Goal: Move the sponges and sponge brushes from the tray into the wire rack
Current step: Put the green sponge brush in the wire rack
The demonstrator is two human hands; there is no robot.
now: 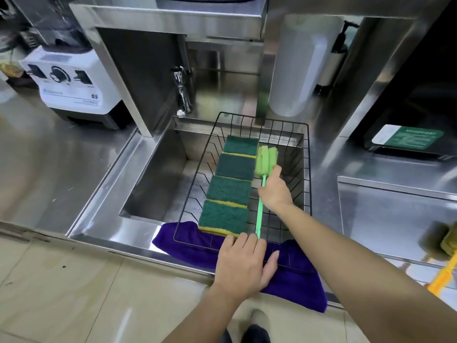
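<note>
In the wire rack (pixel 306 169), four sponges (pixel 230 186); right fingers (pixel 274 173) grip the sponge brush (pixel 265 157).

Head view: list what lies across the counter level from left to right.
Blender base → faucet → row of green sponges in the wire rack → green sponge brush → right hand → yellow sponge brush at the far right.

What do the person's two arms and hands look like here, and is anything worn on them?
Both arms are bare as far as the picture shows: no sleeves reach the forearms. The left hand and the right hand wear no gloves. I see no watch, bracelet or ring on either, though the far side of each wrist is hidden. The fingernails that show on the left hand look short and unpainted.
</note>
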